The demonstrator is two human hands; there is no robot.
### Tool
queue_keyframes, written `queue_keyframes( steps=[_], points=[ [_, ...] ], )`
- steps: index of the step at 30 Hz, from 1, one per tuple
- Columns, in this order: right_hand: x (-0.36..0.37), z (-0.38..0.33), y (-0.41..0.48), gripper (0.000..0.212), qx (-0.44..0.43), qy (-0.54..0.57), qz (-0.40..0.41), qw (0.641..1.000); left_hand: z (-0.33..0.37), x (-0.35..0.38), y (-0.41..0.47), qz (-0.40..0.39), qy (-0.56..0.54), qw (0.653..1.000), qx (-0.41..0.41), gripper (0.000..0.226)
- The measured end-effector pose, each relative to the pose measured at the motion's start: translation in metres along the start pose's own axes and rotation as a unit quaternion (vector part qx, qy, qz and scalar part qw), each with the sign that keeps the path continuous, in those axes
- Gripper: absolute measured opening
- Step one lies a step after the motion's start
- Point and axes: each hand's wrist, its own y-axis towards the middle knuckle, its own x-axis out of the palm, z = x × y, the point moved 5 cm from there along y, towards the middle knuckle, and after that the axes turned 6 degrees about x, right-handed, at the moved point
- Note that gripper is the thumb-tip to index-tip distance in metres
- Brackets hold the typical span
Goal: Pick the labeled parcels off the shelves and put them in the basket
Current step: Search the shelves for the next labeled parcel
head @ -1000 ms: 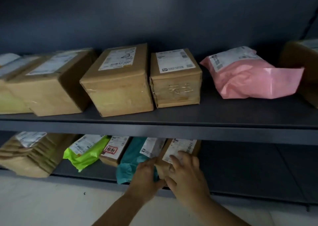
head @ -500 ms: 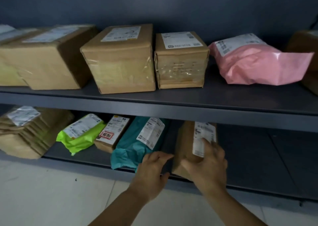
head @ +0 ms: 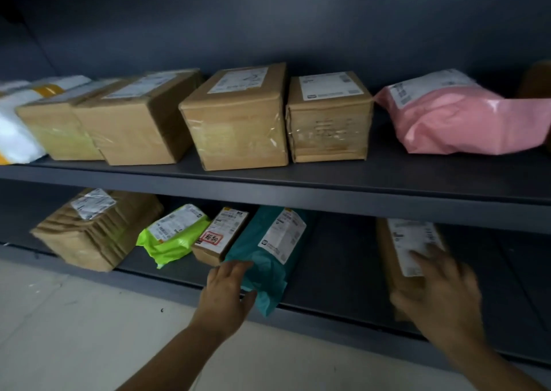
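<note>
On the lower shelf (head: 337, 274) lies a teal plastic parcel (head: 268, 262) with a white label. My left hand (head: 226, 289) grips its near left corner, fingers over the edge and thumb on the bag. To the right, my right hand (head: 441, 298) holds a narrow brown cardboard parcel (head: 389, 256), thumb on its left side and index finger on its white label. That parcel stands tilted over the shelf's front, apart from the teal one. No basket is in view.
Left of the teal parcel sit a small brown box (head: 220, 235), a lime-green bag (head: 176, 235) and a brown padded bundle (head: 95, 232). The upper shelf (head: 298, 200) carries several cardboard boxes (head: 238, 122) and a pink bag (head: 465, 122). Pale floor (head: 74, 316) lies below.
My right hand has pulled the brown parcel out from beside the teal one and carried it rightward. My left hand has left the brown parcel and taken hold of the teal bag's corner.
</note>
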Motion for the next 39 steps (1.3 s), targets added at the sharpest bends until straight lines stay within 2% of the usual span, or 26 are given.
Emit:
queue_keyframes(
  steps=[3,7,10,14,16,19,21,23,25,26,27,29,31,33,35,37,39],
  points=[
    [0.007,-0.011,-0.005,0.073,0.001,0.010,-0.022,1.000,0.012,0.005,0.011,-0.038,0.024,0.999,0.004,0.060],
    [0.008,-0.008,-0.001,0.080,0.033,0.008,-0.031,0.999,-0.001,0.025,0.030,-0.108,0.071,0.991,-0.040,0.081],
    [0.009,0.019,0.009,0.080,0.083,0.008,-0.024,0.996,-0.014,0.042,0.042,-0.140,0.035,0.987,-0.069,0.091],
    [0.009,0.037,0.001,0.081,0.104,-0.116,-0.006,0.988,0.009,0.061,0.043,-0.117,-0.065,0.991,-0.011,0.082],
    [0.015,0.021,-0.009,0.074,0.041,-0.122,0.032,0.991,0.036,0.074,0.039,-0.115,-0.083,0.989,0.030,0.078],
    [0.024,-0.029,-0.032,0.070,-0.079,-0.060,0.099,0.990,0.082,0.086,0.033,-0.119,-0.088,0.986,0.079,0.080],
    [0.034,-0.060,-0.040,0.081,-0.104,-0.029,0.101,0.989,0.102,0.090,0.032,-0.154,-0.107,0.978,0.089,0.079],
    [0.041,-0.086,-0.045,0.073,-0.107,-0.006,0.099,0.989,0.106,0.088,0.032,-0.173,-0.131,0.971,0.101,0.072],
    [0.048,-0.106,-0.048,0.068,-0.107,0.021,0.084,0.990,0.086,0.079,0.032,-0.130,-0.146,0.975,0.108,0.068],
    [0.052,-0.117,-0.049,0.064,-0.110,0.034,0.080,0.990,0.068,0.071,0.031,-0.092,-0.149,0.979,0.104,0.076],
    [0.057,-0.128,-0.051,0.062,-0.114,0.044,0.075,0.990,0.047,0.062,0.029,-0.044,-0.143,0.985,0.092,0.080],
    [0.069,-0.152,-0.053,0.062,-0.127,0.057,0.065,0.988,0.000,0.039,0.030,0.104,-0.078,0.988,0.085,0.068],
    [0.086,-0.177,-0.056,0.074,-0.130,0.054,0.041,0.989,-0.047,0.016,0.037,0.193,-0.024,0.980,0.048,0.070],
    [0.099,-0.200,-0.058,0.082,-0.106,0.055,0.009,0.993,-0.088,0.008,0.050,0.190,-0.005,0.981,-0.026,0.086],
    [0.107,-0.221,-0.058,0.080,-0.089,0.057,0.000,0.994,-0.117,0.009,0.060,0.152,-0.014,0.985,-0.078,0.098],
    [0.117,-0.232,-0.059,0.080,-0.086,0.052,-0.009,0.995,-0.132,0.014,0.064,0.091,-0.031,0.988,-0.119,0.103],
    [0.125,-0.237,-0.060,0.080,-0.082,0.043,-0.017,0.996,-0.139,0.021,0.066,0.062,-0.045,0.989,-0.124,0.100]
  ],
)
